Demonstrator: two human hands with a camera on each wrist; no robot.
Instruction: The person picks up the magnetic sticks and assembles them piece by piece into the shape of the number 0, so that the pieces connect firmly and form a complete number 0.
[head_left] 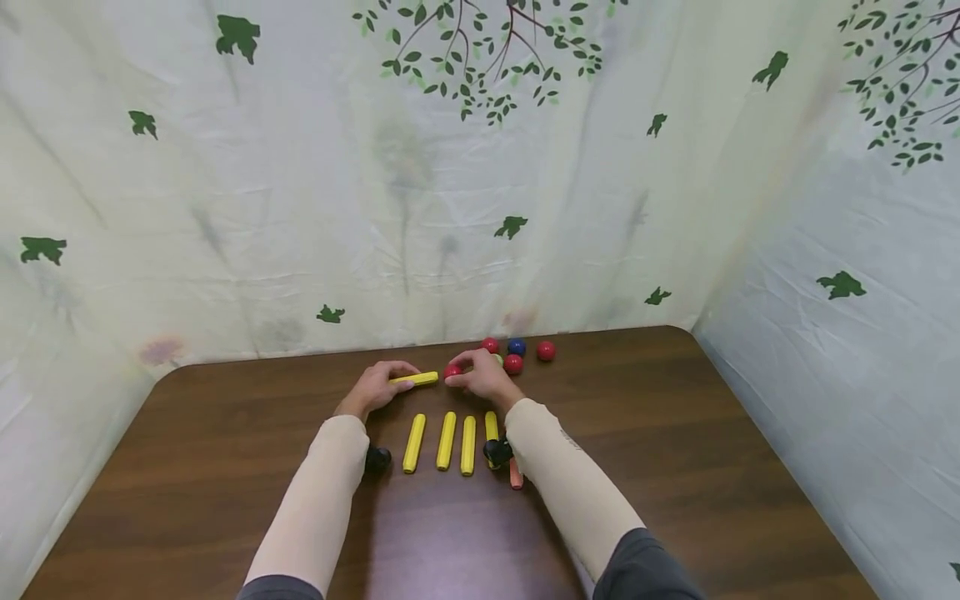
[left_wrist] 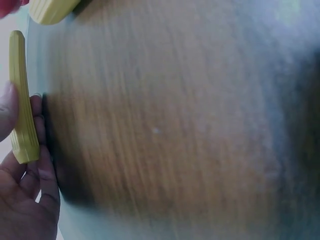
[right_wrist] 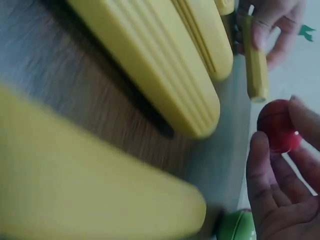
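Observation:
My left hand point(head_left: 375, 387) pinches a yellow ridged stick point(head_left: 422, 378) between thumb and fingers, holding it roughly level and pointing right. Just across from its tip, my right hand point(head_left: 486, 379) grips a small red ball point(head_left: 452, 372) with thumb and fingertips. In the right wrist view the red ball point(right_wrist: 278, 126) is close to the end of the held yellow stick point(right_wrist: 256, 70); whether they touch I cannot tell. The left wrist view shows the left thumb on one side of the stick point(left_wrist: 22, 100) and the fingers on the other.
Several yellow sticks point(head_left: 414, 443) lie side by side nearer me, with an orange-pink stick point(head_left: 516, 474) partly under the right forearm. Behind the right hand sit red balls point(head_left: 546, 351), a blue ball point(head_left: 517, 347) and a mostly hidden green ball point(right_wrist: 239, 226). A leaf-patterned curtain point(head_left: 450, 208) borders the wooden table point(head_left: 225, 467).

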